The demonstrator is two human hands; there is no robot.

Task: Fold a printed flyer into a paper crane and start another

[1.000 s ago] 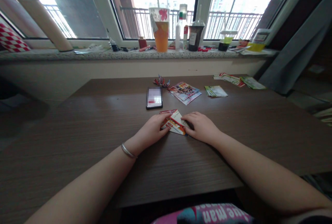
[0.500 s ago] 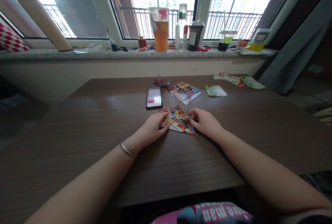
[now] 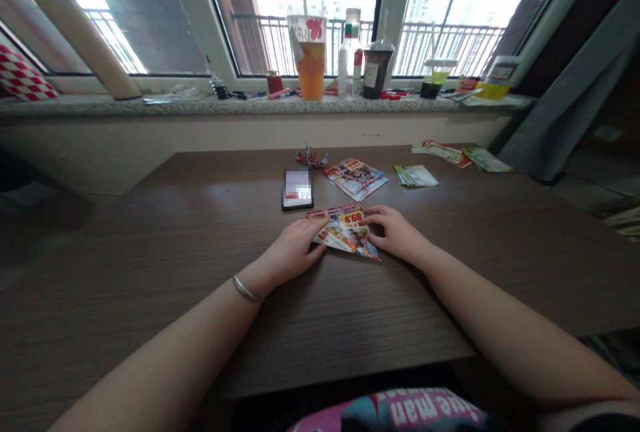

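On the brown surface (image 3: 150, 272) in front of me, going left to right: my left hand (image 3: 290, 255) is lying flat with its fingers together, pressing down the near-left corner of the printed flyer (image 3: 345, 232); nothing is pinched there, only held down. A bangle (image 3: 245, 289) is sitting on that wrist. Just beyond the flyer the phone (image 3: 297, 189) is lying face up, apart from it. The flyer is now lying opened out as a flat triangle, colour side up with a yellow price tag showing; a second ago it was doubled smaller with a white flap uppermost. My judgement: that flap has been unfolded or turned, so the sheet is sitting ready for a new crease. My right hand (image 3: 397, 235) is resting on the flyer's right edge, fingertips curled onto the paper near the price tag; whether they are pinching the edge or only pressing, I cannot tell. Farther right, a second flyer (image 3: 356, 177) and a green leaflet stack (image 3: 416, 175) are lying untouched.
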